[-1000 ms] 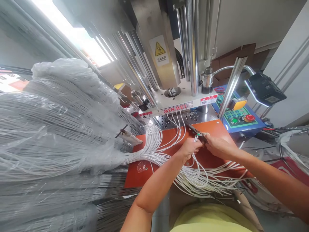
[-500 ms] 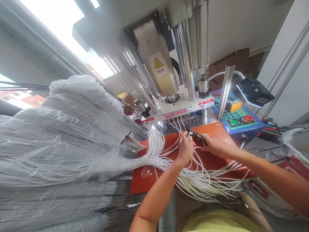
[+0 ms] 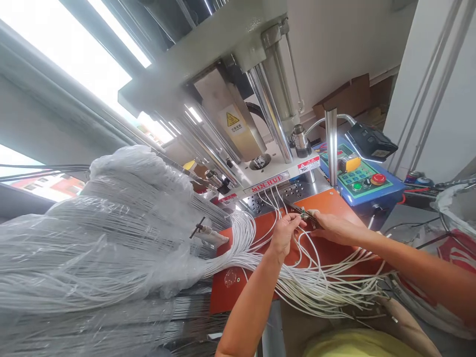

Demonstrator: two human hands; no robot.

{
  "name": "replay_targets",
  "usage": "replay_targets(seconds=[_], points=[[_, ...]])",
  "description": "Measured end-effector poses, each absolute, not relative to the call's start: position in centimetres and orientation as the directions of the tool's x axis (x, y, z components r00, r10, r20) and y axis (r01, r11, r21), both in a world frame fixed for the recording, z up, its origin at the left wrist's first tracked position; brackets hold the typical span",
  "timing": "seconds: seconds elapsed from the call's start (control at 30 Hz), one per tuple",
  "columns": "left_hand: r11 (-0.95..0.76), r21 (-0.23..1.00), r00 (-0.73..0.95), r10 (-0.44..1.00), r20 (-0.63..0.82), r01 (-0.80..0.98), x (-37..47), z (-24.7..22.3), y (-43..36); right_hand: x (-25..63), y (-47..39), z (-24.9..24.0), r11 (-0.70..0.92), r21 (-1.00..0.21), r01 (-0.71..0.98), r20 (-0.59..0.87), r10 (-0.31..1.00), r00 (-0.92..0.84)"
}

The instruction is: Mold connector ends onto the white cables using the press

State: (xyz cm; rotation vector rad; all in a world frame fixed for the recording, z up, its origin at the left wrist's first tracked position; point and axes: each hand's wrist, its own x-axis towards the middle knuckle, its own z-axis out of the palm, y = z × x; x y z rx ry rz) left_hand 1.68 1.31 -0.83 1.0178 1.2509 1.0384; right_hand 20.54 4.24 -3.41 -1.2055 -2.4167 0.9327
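Observation:
Over the orange-red work surface (image 3: 319, 202), both my hands meet at a dark metal bar-like piece (image 3: 296, 208). My left hand (image 3: 284, 232) pinches a white cable by its end, where a small green and metal connector (image 3: 303, 213) shows at the bar. The fingers of my right hand (image 3: 329, 229) are closed on the near end of the bar, covering part of it. White cables (image 3: 316, 292) spread in a loose bundle beneath and in front of my hands. A few more run into the press under its "MIN-HUI" plate (image 3: 268, 183).
The press's chrome columns (image 3: 271, 114) rise just ahead. On the left hang large plastic-wrapped cable bundles (image 3: 122, 238), with a T-handle (image 3: 197, 227) beside them. At right stand a blue control box (image 3: 386, 191) with buttons, a metal post (image 3: 331, 148) and a black lamp (image 3: 372, 141).
The camera view has shifted and tilted. My left hand has moved closer to my right, its fingertips now bringing the connector against the metal bar. My right hand keeps its hold.

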Motion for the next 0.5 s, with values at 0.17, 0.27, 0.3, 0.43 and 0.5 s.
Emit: replay_targets(seconds=[0.17, 0.27, 0.3, 0.43, 0.5], points=[[0.065, 0.964, 0.011, 0.997, -0.070, 0.258, 1.1, -1.2, 1.1, 20.6, 4.2, -2.9, 0.430, -0.650, 0.626, -0.049, 0.799, -0.599], [0.012, 0.926, 0.008, 1.000, -0.017, 0.377, 0.9, -1.5, 0.9, 20.6, 4.3, -2.8, 0.405, -0.655, 0.637, -0.069, 0.808, -0.585], [0.007, 0.918, 0.004, 1.000, -0.009, 0.395, 0.9, -1.6, 0.8, 20.7, 4.3, -2.8, 0.402, -0.655, 0.640, -0.075, 0.808, -0.584], [-0.060, 0.866, 0.010, 0.998, 0.063, 0.497, 1.2, -1.8, 0.5, 20.9, 4.5, -3.1, 0.415, -0.679, 0.605, -0.049, 0.797, -0.602], [-0.115, 0.821, 0.043, 0.993, 0.109, 0.559, 1.5, -1.9, 0.4, 21.1, 4.6, -3.3, 0.412, -0.695, 0.589, -0.044, 0.793, -0.607]])
